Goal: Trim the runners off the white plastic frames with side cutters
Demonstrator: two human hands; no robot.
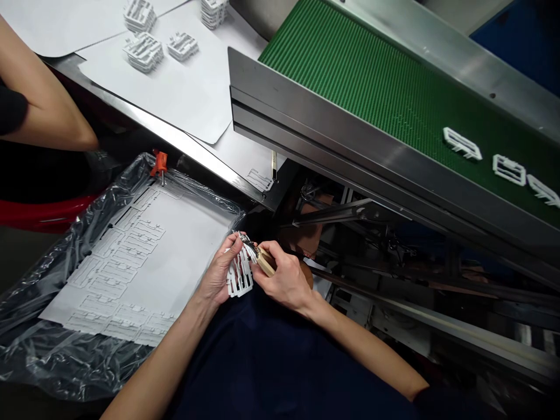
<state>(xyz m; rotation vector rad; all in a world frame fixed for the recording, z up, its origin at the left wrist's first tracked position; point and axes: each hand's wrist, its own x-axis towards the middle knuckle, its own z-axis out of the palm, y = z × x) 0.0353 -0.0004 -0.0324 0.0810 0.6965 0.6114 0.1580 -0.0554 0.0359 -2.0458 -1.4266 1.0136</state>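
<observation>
Both hands are at the near centre, in front of dark blue clothing. Left hand (220,273): grip closed on white slotted plastic (241,274); whether one piece or several cannot be told. Right hand (284,277): grip wrapped around a beige-handled tool (266,261), its metal end at the far edge of the held plastic; tip too small to resolve.

Left of the hands: clear plastic liner (56,359) around a white sheet (188,233), on which flat white parts (135,251) lie in rows along the left and near sides. An orange-handled item (161,163) is at the liner's far edge.

Far left: metal-edged worktop (157,125) covered with paper (192,87); four stacks of white parts (144,52) on it. A flat part (261,179) lies at its near right corner, beside an upright beige strip (274,165).

Far right: ribbed green belt (350,76), three white parts (462,144) towards its right end. Another person's bent arm (48,99) at far left.
</observation>
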